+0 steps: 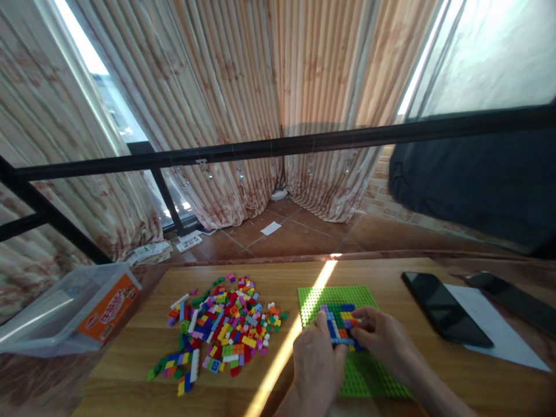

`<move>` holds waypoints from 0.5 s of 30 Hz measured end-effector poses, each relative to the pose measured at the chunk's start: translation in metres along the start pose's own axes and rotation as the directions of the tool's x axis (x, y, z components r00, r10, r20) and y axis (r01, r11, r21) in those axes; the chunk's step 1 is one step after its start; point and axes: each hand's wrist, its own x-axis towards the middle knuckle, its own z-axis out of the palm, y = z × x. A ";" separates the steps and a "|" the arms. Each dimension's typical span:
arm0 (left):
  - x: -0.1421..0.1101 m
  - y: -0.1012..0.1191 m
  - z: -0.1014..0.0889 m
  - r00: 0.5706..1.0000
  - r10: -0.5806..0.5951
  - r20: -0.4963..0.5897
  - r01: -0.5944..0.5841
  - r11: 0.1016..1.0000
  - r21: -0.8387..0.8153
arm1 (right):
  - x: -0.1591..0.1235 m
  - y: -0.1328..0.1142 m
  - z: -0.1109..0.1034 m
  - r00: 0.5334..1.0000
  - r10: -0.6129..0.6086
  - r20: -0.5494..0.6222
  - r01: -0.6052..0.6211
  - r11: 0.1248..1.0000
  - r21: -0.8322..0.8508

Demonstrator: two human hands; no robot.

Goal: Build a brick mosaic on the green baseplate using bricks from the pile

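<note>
A green studded baseplate [310, 298] lies on the wooden table, partly in sunlight. On it sits a low build of toy building bricks [336, 324] in blue, white, green, yellow and orange. My left hand [319, 359] is closed at the build's left and near side, its index finger and thumb against the bricks. From the right, my right hand [384, 333] reaches in with fingers pinched together at the build's right edge. Red-orange shows at those fingertips; whether it is a loose brick or part of the build, I cannot tell.
A wide pile of loose bricks [230, 324] covers the table's left half. A clear plastic box [52, 313] with an orange label stands beyond the left edge. On the right lie a black phone [447, 310], white paper [504, 333] and another dark flat device [516, 298].
</note>
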 end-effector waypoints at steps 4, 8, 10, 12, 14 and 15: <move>-0.005 -0.003 -0.002 1.000 -0.021 -0.003 0.021 1.000 -0.017 | 0.003 -0.004 -0.017 0.996 -0.032 -0.085 0.051 0.969 0.241; -0.014 -0.003 -0.014 0.999 -0.036 -0.012 0.035 0.997 -0.064 | -0.003 -0.015 -0.025 0.982 -0.078 -0.175 0.141 0.912 0.386; -0.025 -0.003 -0.027 0.998 -0.063 -0.022 0.060 0.993 -0.105 | -0.009 -0.024 -0.023 0.971 -0.140 -0.194 0.206 0.903 0.378; -0.046 -0.005 -0.044 0.992 -0.117 -0.054 0.111 0.987 -0.113 | -0.017 -0.032 -0.020 0.955 -0.198 -0.220 0.257 0.923 0.287; -0.080 -0.010 -0.064 0.972 -0.207 -0.114 0.202 0.978 -0.058 | -0.025 -0.035 -0.019 0.947 -0.223 -0.233 0.269 0.944 0.189; -0.100 -0.014 -0.073 0.942 -0.284 -0.178 0.286 0.958 -0.014 | -0.029 -0.034 -0.019 0.947 -0.231 -0.223 0.271 0.948 0.168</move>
